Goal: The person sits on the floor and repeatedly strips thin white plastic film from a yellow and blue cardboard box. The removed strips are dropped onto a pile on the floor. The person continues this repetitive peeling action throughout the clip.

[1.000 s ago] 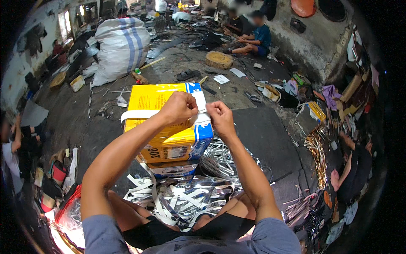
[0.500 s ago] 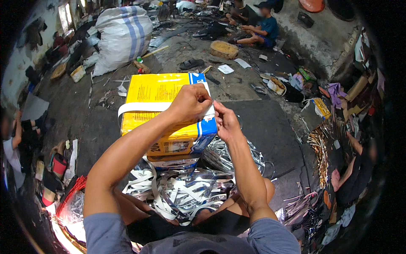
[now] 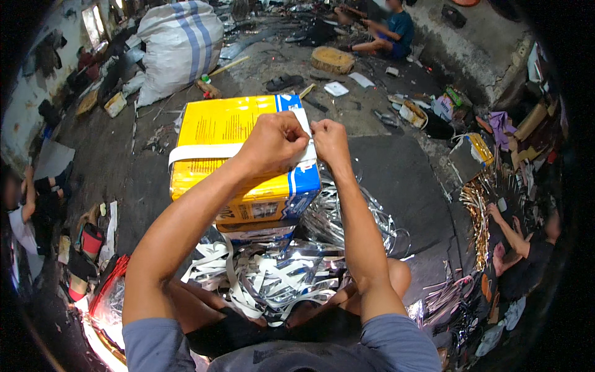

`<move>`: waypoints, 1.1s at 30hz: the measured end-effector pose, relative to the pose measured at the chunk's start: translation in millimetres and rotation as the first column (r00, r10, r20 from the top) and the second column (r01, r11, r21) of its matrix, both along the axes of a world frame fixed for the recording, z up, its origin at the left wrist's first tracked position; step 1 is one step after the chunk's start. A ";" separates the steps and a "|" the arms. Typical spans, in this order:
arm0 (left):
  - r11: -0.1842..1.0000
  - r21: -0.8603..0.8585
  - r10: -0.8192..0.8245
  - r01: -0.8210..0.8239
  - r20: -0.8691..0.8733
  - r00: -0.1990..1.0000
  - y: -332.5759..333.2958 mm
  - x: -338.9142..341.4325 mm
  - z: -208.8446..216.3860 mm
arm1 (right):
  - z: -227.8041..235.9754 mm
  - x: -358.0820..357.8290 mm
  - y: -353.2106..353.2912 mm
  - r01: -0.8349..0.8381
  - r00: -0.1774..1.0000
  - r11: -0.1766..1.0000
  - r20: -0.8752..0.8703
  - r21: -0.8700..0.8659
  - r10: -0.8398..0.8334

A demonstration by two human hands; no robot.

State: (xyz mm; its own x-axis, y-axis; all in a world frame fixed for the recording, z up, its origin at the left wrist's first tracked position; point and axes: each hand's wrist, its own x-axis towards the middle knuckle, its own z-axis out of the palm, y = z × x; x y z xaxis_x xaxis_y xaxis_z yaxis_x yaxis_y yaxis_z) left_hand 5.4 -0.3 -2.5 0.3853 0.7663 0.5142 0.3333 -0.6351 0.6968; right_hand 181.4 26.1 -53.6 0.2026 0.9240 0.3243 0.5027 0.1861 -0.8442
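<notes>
Where white band (image 3: 207,152) crosses, left fingers (image 3: 291,124) curl; right fingers (image 3: 321,127) pinch.

Right before me, the yellow box (image 3: 214,121) flashed a glossy, plastic-looking skin under a smooth, matt white band (image 3: 204,152). Below, silvery strips (image 3: 322,216) glinted like foil, while the sack (image 3: 176,53) looked like crinkled woven plastic and the log slice (image 3: 330,59) rough, dull wood.

A bulging white sack (image 3: 173,59) with blue stripes stood on the dark floor (image 3: 102,164) toward the back left, a yellowish stick (image 3: 229,65) near it. Farther right, a round wooden block (image 3: 333,60) lay near a dark sandal (image 3: 285,82); beyond sat a person in a teal shirt (image 3: 400,28). Purple cloth (image 3: 501,129) lay by some cardboard (image 3: 530,124).
</notes>
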 end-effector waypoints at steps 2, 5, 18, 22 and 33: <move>1.000 -0.025 0.006 -0.006 -0.003 1.000 0.2 0.7 0.3 | -20.1 1.8 -2.4 -0.023 0.992 0.999 -0.125 -0.044 0.017; 1.000 -0.016 0.017 -0.017 -0.034 0.999 0.9 0.9 2.7 | -50.6 3.7 -1.9 0.018 0.987 0.999 -0.161 -0.044 -0.024; 0.999 -0.038 0.024 -0.026 -0.038 0.999 5.8 -0.4 3.8 | -228.8 35.3 -3.2 0.130 0.991 0.942 0.083 -0.311 -0.110; 0.995 -0.098 -0.011 0.006 -0.054 0.998 6.4 -0.4 3.7 | -300.6 50.9 -22.4 0.208 0.954 0.854 0.293 -0.477 -0.068; 0.992 -0.124 -0.036 0.027 -0.076 0.996 0.9 2.2 5.1 | -347.5 77.8 -44.4 0.367 0.929 0.701 0.278 -0.612 -0.243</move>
State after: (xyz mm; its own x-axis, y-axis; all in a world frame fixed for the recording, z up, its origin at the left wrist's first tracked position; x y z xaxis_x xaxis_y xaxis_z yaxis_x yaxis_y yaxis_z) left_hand 7.6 0.7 2.7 0.4453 0.8085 0.3848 0.3705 -0.5576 0.7428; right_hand 259.2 -18.3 -401.2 0.5120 0.8159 -0.2687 0.5744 -0.5577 -0.5992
